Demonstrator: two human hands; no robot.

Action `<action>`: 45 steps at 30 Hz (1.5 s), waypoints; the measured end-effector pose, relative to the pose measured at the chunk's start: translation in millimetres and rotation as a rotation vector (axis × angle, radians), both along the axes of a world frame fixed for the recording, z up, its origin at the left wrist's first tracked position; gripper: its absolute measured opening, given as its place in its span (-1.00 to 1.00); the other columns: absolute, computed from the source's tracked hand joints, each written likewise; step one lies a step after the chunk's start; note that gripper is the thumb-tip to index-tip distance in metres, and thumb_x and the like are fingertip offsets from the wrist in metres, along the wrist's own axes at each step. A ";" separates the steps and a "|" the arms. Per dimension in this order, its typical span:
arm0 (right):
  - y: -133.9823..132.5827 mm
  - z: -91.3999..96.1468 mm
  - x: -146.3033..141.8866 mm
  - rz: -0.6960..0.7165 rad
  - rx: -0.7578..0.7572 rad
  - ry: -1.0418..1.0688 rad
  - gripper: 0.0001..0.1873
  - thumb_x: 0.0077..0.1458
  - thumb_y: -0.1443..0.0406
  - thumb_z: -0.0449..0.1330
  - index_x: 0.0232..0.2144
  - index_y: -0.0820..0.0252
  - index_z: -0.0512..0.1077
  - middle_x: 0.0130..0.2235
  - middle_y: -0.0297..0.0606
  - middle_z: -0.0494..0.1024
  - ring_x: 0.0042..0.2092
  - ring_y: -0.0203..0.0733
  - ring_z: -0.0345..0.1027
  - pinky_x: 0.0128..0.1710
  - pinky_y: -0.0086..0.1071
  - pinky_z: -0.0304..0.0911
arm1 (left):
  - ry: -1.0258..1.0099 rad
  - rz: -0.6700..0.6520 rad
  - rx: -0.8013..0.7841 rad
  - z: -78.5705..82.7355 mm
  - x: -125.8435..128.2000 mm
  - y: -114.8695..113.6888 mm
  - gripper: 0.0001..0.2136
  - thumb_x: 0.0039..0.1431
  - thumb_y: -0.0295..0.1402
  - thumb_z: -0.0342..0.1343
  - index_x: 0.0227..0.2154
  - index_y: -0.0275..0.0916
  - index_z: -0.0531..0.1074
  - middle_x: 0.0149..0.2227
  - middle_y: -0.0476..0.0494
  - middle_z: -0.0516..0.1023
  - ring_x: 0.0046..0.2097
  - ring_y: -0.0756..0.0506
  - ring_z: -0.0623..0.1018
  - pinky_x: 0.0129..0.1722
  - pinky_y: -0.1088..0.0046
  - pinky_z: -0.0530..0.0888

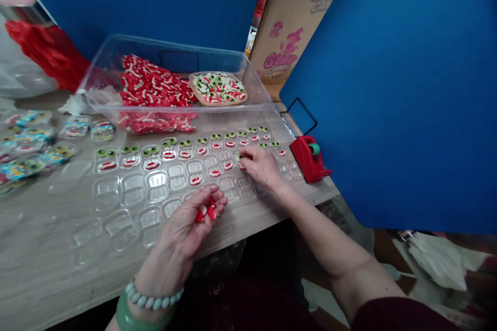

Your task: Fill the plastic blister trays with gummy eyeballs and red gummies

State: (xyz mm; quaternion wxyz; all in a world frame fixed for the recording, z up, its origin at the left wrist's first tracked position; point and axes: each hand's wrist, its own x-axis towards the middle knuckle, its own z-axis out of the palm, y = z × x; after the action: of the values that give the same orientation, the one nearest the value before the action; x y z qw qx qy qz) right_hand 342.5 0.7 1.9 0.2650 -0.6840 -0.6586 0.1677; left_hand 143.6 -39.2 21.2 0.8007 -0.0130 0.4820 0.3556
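Several red gummies (205, 212) inside left hand (182, 230) grip; right hand (261, 165) on plastic tray (134, 189).

Gummies (155, 88) lie in a plastic bin (174, 46); blister trays (134, 191) lie before it.

The left hand (186, 222) curls palm-up at lower centre of the frame, fingers bent inward, while the right hand (260, 165) reaches right of centre, fingertips pinched downward, its right forearm (322, 232) slanting from lower right.

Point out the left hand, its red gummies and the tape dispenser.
left hand (182, 230), head view, middle of the hand
red gummies (210, 212), head view, one gummy at the fingers
tape dispenser (306, 159), head view, red body
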 end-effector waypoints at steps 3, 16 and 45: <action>18.8 -5.8 15.5 -0.019 -0.044 -0.203 -0.80 0.00 0.43 0.09 -0.42 0.15 0.51 -0.37 -0.31 0.55 -0.28 -0.21 0.33 -0.31 -0.39 0.07 | -0.026 0.018 -0.055 2.3 1.6 -0.7 -0.86 0.26 -0.64 0.04 -0.34 -0.48 0.50 -0.42 -0.26 0.58 -0.42 -0.08 0.63 -0.40 0.46 0.65; 18.4 -13.3 0.2 0.106 -0.013 -0.138 -0.75 0.08 0.42 0.08 -0.32 0.19 0.57 -0.26 -0.24 0.56 -0.17 -0.18 0.39 -0.13 -0.37 0.21 | -0.155 0.179 -0.070 -1.0 -4.1 6.6 -0.79 0.34 -0.48 -0.03 -0.31 -0.45 0.48 -0.33 -0.40 0.60 -0.22 -0.27 0.66 -0.22 0.19 0.67; -48.8 20.5 -55.8 0.362 0.088 0.263 -0.83 0.24 0.34 0.11 -0.28 0.12 0.52 -0.23 -0.30 0.59 -0.16 -0.25 0.44 -0.11 -0.39 0.31 | -0.224 0.070 0.006 0.8 -3.1 1.0 -0.69 0.41 -0.45 -0.13 -0.40 -0.35 0.46 -0.47 -0.14 0.55 -0.50 -0.01 0.57 -0.48 0.51 0.58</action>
State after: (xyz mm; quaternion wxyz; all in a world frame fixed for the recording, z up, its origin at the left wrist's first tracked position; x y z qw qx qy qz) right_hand 286.7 -48.1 22.4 0.3439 -0.5145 -0.7371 0.2713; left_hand 140.5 -38.2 22.0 0.8367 -0.0672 0.3876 0.3810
